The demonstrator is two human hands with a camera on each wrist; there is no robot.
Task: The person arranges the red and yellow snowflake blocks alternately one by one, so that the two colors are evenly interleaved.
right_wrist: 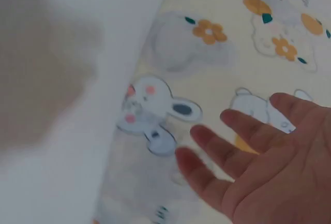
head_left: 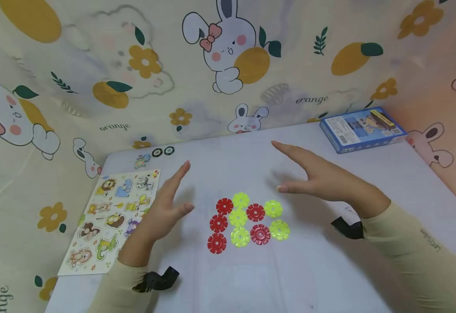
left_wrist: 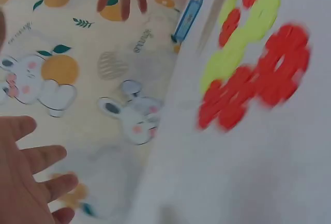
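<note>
Both hands hover above the white table, holding nothing, with palms turned toward each other. My left hand is to the left of the discs, partly in front of a board of animal pictures; its spread fingers show in the left wrist view. My right hand is up to the right of the discs, fingers extended, and in the right wrist view its fingers are apart. Between the hands lie several notched plastic discs, red ones and yellow-green ones, flat and close together in short columns.
An animal picture board lies at the left edge. Behind it are two small black rings and a small colourful figure. A blue box lies at the back right. A printed rabbit-and-orange cloth hangs behind the table.
</note>
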